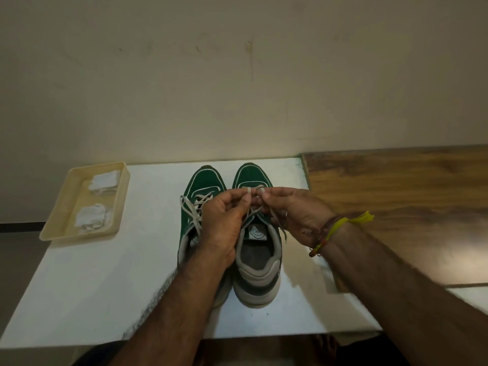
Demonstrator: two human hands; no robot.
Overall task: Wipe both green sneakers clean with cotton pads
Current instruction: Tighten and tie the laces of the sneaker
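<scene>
While both sneakers stand side by side on the bench (pixel 105 299), the left hand (pixel 224 220) and right hand (pixel 293 215) each pinch the right sneaker's (pixel 260 262) lace (pixel 253 211); pads (pixel 92 216) lie in the tray (pixel 56 217), well left of the left sneaker (pixel 202 180).

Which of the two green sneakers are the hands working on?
The right sneaker: both hands, left and right, pinch its laces over the tongue. The left sneaker lies beside it, laces untouched.

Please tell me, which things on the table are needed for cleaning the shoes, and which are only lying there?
Needed:
left sneaker
right sneaker, its laces pinched by left hand and right hand
cotton pads in the beige tray

Only there:
wooden board
wrist threads
</scene>
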